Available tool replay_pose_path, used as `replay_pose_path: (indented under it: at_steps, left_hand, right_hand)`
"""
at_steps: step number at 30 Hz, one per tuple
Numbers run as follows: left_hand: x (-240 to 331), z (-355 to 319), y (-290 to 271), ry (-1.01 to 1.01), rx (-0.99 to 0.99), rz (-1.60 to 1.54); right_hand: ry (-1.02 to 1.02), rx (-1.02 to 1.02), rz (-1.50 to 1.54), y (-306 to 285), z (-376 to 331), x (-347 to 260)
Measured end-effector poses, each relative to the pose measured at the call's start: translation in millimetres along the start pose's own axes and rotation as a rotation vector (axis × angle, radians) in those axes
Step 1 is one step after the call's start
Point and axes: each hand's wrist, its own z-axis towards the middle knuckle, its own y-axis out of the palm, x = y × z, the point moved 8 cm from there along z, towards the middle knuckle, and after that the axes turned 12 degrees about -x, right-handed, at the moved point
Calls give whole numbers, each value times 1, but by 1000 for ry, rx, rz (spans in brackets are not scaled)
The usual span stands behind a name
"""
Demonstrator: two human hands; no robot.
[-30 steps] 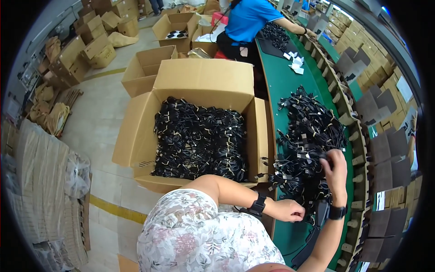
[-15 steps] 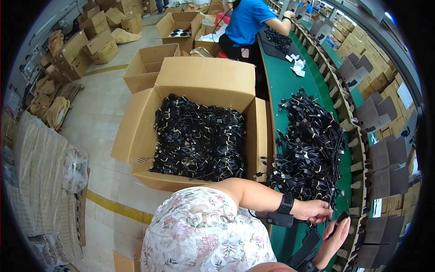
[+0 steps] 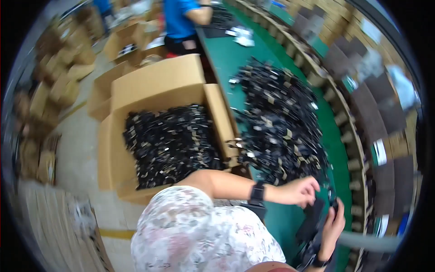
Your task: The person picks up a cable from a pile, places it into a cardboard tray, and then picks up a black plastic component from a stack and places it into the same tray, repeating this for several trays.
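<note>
Over the near end of the cable heap, my left hand point(image 3: 297, 192) has its fingers bent and apart, with nothing visible between them. To its right, my right hand point(image 3: 333, 226) closes around a black cable point(image 3: 334, 204), whose small end pokes up past the fingers. Blur hides the finer detail of that cable. Many black cable bundles with pale ties make up the heap point(image 3: 281, 122) on the green bench point(image 3: 283, 226). A dark flat block point(image 3: 310, 221) lies between my right forearm and my left hand. Black bands circle both wrists.
Left of the bench, an open cardboard box point(image 3: 158, 79) is filled with more black cable bundles point(image 3: 172, 145). A person in a blue shirt point(image 3: 179, 20) works at the far end. Grey dividers point(image 3: 369, 106) line the right side. Cartons and stacked material stand at left.
The whole view has shifted and blurred, with the box and heap now farther left. My left hand has drawn away from the cable in my right hand; a gap shows between the hands.
</note>
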Motion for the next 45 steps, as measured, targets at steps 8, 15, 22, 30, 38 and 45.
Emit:
replay_pose_path:
  at_steps: [8, 15, 22, 30, 38, 45]
  left_hand:
    - [1, -56, -6, 123, -89, 1074]
    - [-14, -54, -12, 81, -141, 995]
    - [-16, -59, -22, 94, -132, 919]
    - [-21, -53, -27, -5, -195, 851]
    - [-20, -59, -27, -4, -198, 877]
    - [-24, -58, -25, 18, -213, 912]
  right_hand:
    - [241, 179, -243, -63, 43, 96]
    - [644, 39, -515, -99, 103, 217]
    - [646, -263, -399, -65, 157, 316]
    - [859, -167, -478, -17, 181, 392]
    - [860, 186, -92, -24, 154, 397]
    - [929, 30, -443, -23, 145, 375]
